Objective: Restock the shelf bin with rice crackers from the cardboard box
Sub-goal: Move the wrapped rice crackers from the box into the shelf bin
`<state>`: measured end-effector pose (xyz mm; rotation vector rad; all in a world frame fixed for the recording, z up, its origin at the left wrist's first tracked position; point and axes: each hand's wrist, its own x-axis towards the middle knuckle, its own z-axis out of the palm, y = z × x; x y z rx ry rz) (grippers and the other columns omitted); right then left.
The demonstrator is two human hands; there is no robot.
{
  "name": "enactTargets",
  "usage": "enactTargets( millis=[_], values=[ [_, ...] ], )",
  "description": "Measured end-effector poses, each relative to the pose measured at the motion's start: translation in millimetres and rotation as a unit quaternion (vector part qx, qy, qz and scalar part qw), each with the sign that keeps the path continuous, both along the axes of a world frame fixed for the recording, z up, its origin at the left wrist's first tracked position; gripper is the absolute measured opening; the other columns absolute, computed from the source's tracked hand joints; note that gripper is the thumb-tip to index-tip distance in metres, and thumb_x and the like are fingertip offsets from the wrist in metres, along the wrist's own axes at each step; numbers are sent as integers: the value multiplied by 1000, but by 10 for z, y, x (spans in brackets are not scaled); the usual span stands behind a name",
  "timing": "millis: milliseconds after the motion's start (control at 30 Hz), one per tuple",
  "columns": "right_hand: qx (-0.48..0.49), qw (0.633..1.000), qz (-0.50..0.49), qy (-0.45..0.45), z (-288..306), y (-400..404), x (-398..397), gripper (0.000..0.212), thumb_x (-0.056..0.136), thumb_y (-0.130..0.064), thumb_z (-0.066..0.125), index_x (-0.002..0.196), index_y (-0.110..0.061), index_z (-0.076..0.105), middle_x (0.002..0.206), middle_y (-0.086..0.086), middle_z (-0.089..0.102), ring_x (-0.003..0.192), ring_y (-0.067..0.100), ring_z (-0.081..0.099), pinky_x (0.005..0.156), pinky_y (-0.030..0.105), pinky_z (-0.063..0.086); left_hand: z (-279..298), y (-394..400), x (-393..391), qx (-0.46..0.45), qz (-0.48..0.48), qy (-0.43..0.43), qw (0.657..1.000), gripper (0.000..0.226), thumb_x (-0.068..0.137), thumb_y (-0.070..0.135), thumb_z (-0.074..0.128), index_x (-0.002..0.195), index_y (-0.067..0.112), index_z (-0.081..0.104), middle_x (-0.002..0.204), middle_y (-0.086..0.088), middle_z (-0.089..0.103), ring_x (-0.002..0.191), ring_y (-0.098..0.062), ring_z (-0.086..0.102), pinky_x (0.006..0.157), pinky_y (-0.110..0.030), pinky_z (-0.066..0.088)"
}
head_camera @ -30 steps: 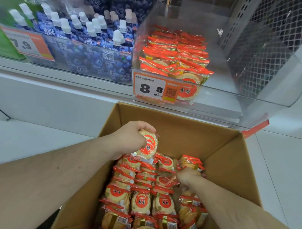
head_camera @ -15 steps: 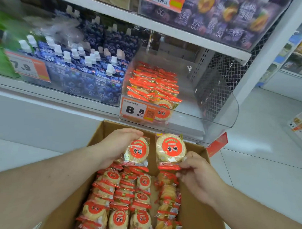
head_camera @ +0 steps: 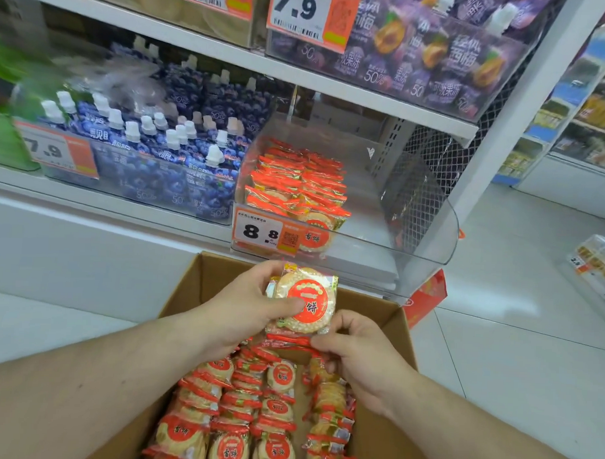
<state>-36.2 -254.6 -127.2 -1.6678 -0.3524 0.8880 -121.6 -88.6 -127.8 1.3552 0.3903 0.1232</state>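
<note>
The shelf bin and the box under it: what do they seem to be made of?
Shelf bin: looks like clear glossy plastic; the crackers and mesh show through its walls. Box: matte brown cardboard, with folded flaps and a raw edge.

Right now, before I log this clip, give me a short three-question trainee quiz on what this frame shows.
1. True or false: both the left hand and the right hand hold rice cracker packets above the cardboard box.
2. Which side of the clear shelf bin has bare room for more packets? A) the left side B) the right side C) neither side
3. Fill in: the price tag on the front of the bin reads ____.

Key: 1 true; 2 B, since the stock in the bin sits stacked on its left half; 3 8.8.
</note>
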Motion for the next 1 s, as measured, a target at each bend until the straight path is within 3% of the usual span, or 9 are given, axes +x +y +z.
enactTargets(
  millis=[100, 167, 300, 433, 533, 667, 800, 867, 1000],
  values=[
    [-36, 998, 13, -43, 60, 1, 61, 22, 77, 5, 70, 85, -10, 56, 81, 10, 62, 62, 13, 55, 52, 26, 41, 41, -8, 16, 32, 12, -31, 999, 52, 81, -1, 73, 118, 31, 58, 114, -7, 68, 98, -22, 70, 90, -46, 56],
    [-28, 998, 2, -54, 130, -3, 112, 33, 72, 4, 72, 95, -10, 55, 90, 11, 59, 69, 15, 55, 53, 24, 42, 69, -2, 20, 49, 7, -56, 997, 60, 80, -5, 72, 122, 36, 55, 120, -6, 63, 98, -15, 69, 87, -38, 57],
    [-25, 985, 4, -171, 308, -13, 183, 63, 60, -25, 80, 114, -27, 49, 109, 1, 55, 77, 13, 52, 66, 24, 48, 144, -6, -1, 112, -13, -83, 990, 76, 83, -4, 70, 133, 48, 43, 136, 14, 43, 105, 14, 51, 73, -10, 50],
    [-49, 941, 74, -327, 368, -9, 243, 77, 74, -30, 83, 134, -41, 36, 118, -17, 52, 70, 10, 51, 68, 27, 51, 193, -24, -24, 200, -63, -91, 973, 89, 83, 3, 70, 137, 59, 25, 145, 23, 29, 131, 12, 27, 82, -6, 45],
    [-43, 921, 126, -367, 374, -13, 266, 74, 69, -42, 81, 131, -48, 40, 122, -22, 54, 90, 2, 60, 84, 27, 53, 215, -54, -32, 277, -104, -94, 951, 96, 83, 6, 69, 142, 57, 13, 142, 29, 28, 123, 19, 31, 87, 0, 38],
    [-43, 911, 155, -379, 388, -13, 247, 60, 72, -41, 79, 123, -48, 48, 119, -21, 61, 106, -4, 61, 92, 27, 52, 244, -35, -8, 331, -128, -109, 928, 105, 81, 7, 68, 142, 61, 2, 138, 14, 40, 105, 1, 60, 77, -15, 48],
    [-30, 885, 114, -450, 523, -38, 288, 55, 66, -47, 76, 118, -43, 57, 114, -17, 65, 106, 0, 62, 94, 32, 52, 349, 35, 5, 387, -56, -138, 910, 100, 75, 23, 75, 146, 52, 11, 134, 19, 29, 123, 3, 43, 99, -24, 46],
    [4, 860, 59, -507, 726, -69, 378, 48, 68, -33, 83, 108, -46, 58, 106, -19, 65, 98, -3, 62, 89, 20, 49, 421, 129, 9, 431, -5, -147, 890, 92, 72, 34, 74, 145, 47, 19, 132, 22, 24, 126, 5, 34, 107, -24, 38],
    [-11, 775, -10, -632, 1194, -19, 644, 47, 74, -14, 82, 114, -26, 63, 101, -13, 62, 91, -1, 56, 83, 7, 39, 466, 312, 26, 625, 61, -19, 778, 80, 77, 38, 69, 145, 43, 28, 148, 11, 2, 143, -18, 3, 117, -41, 10]
  ],
)
